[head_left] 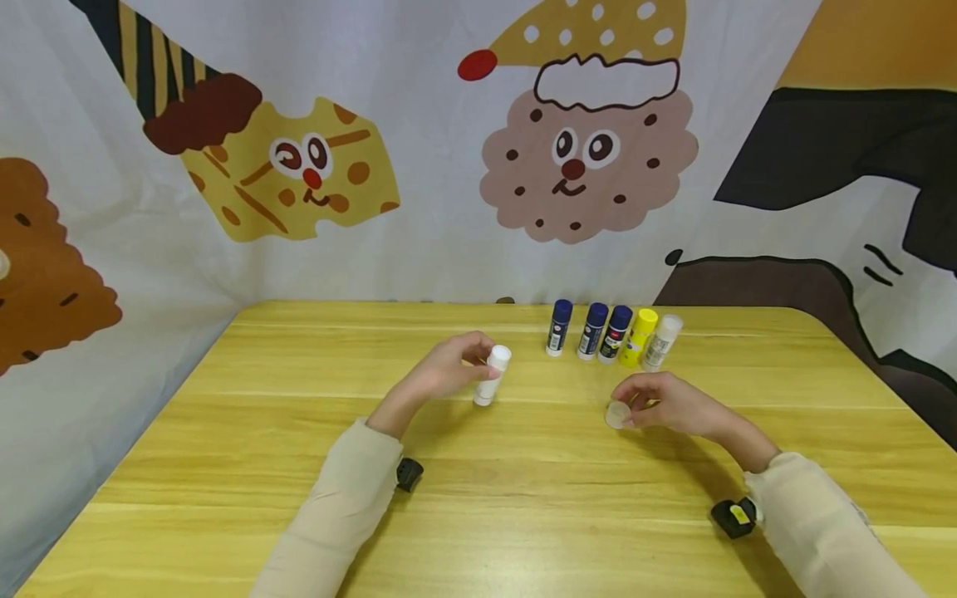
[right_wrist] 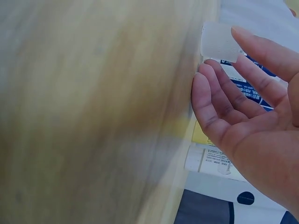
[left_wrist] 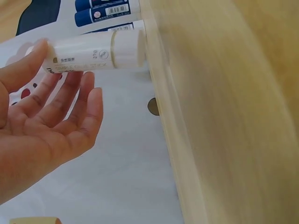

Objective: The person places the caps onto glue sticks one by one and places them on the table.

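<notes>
My left hand (head_left: 449,365) pinches a white glue stick (head_left: 489,380) near its top, between thumb and fingers. The stick stands slightly tilted, its base close over the table. Small print on its barrel (left_wrist: 79,53) shows in the left wrist view, while the thumb hides part of its upper end. Farther right, my right hand (head_left: 665,405) holds a small translucent white cap (head_left: 617,414) between thumb and forefinger. In the right wrist view the cap (right_wrist: 219,43) has fine ridges on its side, and the other fingers curve loosely below it.
Behind my hands stand several more glue sticks in a row: blue-capped ones (head_left: 559,328), a yellow one (head_left: 639,337) and a white one (head_left: 662,342). The wooden table (head_left: 523,498) ends at a cloth backdrop (head_left: 434,166) printed with cartoon food.
</notes>
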`<state>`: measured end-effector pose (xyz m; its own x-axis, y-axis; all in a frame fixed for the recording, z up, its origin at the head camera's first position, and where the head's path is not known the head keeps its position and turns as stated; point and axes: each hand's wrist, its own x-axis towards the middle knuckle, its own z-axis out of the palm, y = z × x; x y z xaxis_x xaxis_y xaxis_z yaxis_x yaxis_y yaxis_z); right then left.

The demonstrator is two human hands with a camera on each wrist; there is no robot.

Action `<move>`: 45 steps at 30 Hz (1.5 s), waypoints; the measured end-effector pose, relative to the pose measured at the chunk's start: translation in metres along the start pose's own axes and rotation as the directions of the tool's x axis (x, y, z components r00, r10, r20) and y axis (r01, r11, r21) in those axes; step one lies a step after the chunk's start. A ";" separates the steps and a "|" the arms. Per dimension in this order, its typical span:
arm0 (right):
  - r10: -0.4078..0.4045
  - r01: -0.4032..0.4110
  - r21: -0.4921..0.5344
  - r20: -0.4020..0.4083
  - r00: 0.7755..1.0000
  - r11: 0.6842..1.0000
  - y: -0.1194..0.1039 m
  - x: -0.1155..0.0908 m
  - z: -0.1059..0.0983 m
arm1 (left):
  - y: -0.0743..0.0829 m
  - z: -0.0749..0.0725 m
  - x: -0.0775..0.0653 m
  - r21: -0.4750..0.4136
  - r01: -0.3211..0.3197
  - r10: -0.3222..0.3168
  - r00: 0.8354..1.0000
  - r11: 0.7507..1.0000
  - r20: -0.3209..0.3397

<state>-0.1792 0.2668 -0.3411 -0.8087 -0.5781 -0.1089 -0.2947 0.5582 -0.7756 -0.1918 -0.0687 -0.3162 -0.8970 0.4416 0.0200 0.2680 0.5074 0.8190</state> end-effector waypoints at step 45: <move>-0.049 0.056 0.049 -0.129 0.990 0.997 -0.038 -0.001 0.004 | 0.020 0.004 -0.012 -0.041 -0.047 0.047 0.999 0.998 0.019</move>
<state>-0.1647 0.2439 -0.3140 -0.8521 -0.5232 0.0104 -0.3138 0.4951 -0.8102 -0.1741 -0.0611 -0.3022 -0.8764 0.4793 0.0477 0.2949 0.4556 0.8399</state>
